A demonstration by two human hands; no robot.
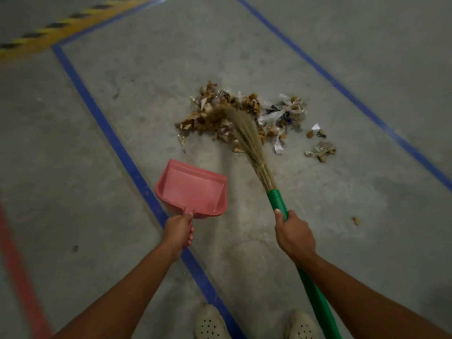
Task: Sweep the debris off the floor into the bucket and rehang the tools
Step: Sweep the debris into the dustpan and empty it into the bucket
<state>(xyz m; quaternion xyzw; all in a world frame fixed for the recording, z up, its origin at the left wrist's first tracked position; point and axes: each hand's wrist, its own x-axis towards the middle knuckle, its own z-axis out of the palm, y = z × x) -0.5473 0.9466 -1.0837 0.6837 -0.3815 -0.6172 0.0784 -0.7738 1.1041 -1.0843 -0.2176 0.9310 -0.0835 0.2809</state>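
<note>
While pressing grass broom [247, 133] into leaf-and-wrapper debris [210, 118] with right hand [294, 234] gripping its handle, holds pink dustpan [193, 187] in curled left hand [178, 232], ready to catch.

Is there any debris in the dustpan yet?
No, the pink dustpan holds nothing; the debris pile lies on the floor beyond its mouth.

No legible text or labels

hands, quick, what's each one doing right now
Left hand: closed around the handle of the pink dustpan.
Right hand: closed around the green handle of the broom.
</note>
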